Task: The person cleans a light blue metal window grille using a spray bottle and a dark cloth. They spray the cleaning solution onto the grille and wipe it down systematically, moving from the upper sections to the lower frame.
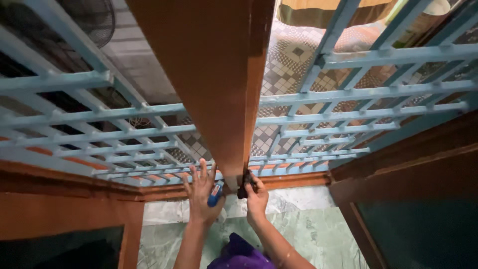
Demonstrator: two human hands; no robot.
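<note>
A brown-painted wooden post (214, 84) runs up the middle of a light blue metal window grille (124, 134). My left hand (201, 192) presses flat against the foot of the post with fingers spread, and a small blue object (216, 193) is tucked under its palm. My right hand (255, 194) grips a dark brush (246, 183) and holds it against the lower right edge of the post. Both forearms reach up from the bottom of the view.
Brown wooden frames (398, 169) border the grille at left and right. A green marbled sill (298, 224) lies below the post. Purple cloth (239, 256) shows at the bottom edge. Patterned floor tiles and a fan (94, 20) appear beyond the bars.
</note>
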